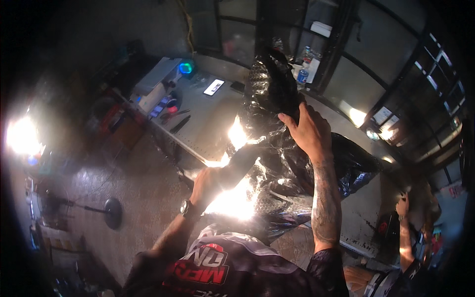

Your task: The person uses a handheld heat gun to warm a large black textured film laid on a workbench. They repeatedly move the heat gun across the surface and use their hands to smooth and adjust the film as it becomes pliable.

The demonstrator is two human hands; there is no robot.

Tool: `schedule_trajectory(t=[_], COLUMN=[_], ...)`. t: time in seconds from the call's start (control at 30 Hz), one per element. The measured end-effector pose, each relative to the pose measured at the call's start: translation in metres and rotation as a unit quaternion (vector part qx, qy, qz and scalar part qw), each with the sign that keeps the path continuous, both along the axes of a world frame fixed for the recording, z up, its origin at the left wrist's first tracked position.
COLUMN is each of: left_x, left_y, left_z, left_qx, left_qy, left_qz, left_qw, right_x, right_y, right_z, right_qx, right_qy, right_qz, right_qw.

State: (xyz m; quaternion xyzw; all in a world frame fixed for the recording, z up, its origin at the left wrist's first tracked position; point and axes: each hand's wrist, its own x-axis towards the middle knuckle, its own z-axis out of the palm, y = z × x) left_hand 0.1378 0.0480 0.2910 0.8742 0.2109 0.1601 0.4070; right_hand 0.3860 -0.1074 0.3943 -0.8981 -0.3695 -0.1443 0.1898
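Observation:
A large bundle wrapped in crinkled black plastic [277, 84] and clear bubble wrap [292, 200] lies across the table in front of me. My right hand [311, 131] is closed on the black plastic at the bundle's upper right side, thumb apart from the fingers. Lower down on the left, my left hand [209, 182] reaches onto the near left side of the bundle. Deep shadow and strong glare on the wrapping hide its fingers, so their grip cannot be made out. A loose flap of black plastic [354, 161] spreads to the right.
On the table [198, 116] lie a lit phone [214, 87], scissors [174, 114] and a dark knife-like tool [180, 124]. A grey box [157, 76] stands by a glowing blue-green light [185, 68]. Bottles [303, 74] stand near the window. Another person's hand [403, 204] is at the right.

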Motion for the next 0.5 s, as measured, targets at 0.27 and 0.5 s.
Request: schedule_trajectory(t=[0.27, 0.5], left_x=[0.03, 0.038], left_y=[-0.008, 0.011], left_z=[0.063, 0.064], left_qx=[-0.089, -0.109], left_qy=[-0.04, -0.047], left_qz=[-0.049, -0.089], left_qw=[0.994, 0.989], right_x=[-0.002, -0.003], right_y=[-0.005, -0.005], right_z=[-0.01, -0.007], right_qx=[0.038, 0.015], right_qy=[-0.073, -0.048], right_qz=[0.011, 0.004], right_qw=[0.997, 0.999])
